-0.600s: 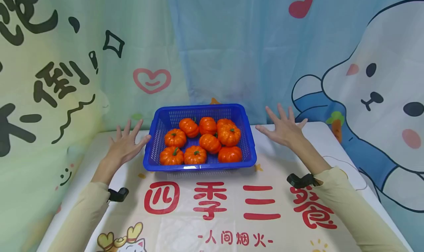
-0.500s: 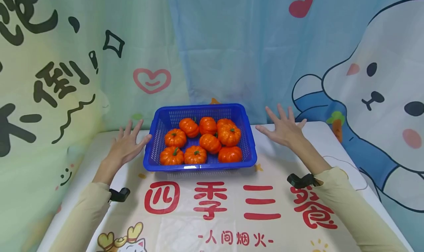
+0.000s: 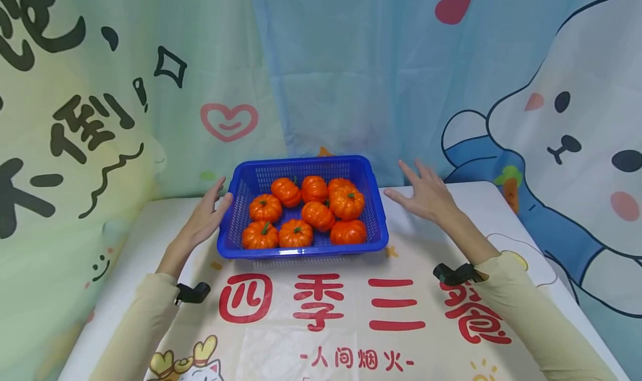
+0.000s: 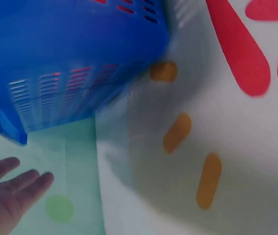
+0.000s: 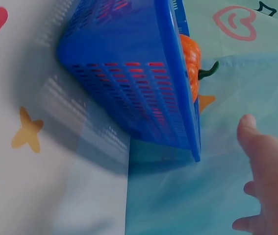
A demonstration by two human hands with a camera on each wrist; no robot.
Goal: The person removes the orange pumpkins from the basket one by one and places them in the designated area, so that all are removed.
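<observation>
Your basket (image 3: 303, 252) was blue, its pumpkins (image 3: 318, 216) orange, the six-o'clock lettering (image 3: 318, 316) red, the twelve-o'clock curtain (image 3: 331, 91) blue-green with hearts (image 3: 453, 9).

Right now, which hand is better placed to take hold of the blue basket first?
Probably the left hand: in the head view it appears right at the edge of the blue basket, though contact is unclear. The right hand shows a gap beside it.

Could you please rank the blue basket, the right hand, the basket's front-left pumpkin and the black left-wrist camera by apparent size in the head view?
Largest to smallest:
1. Blue basket
2. Right hand
3. Front-left pumpkin
4. Black left-wrist camera
</observation>
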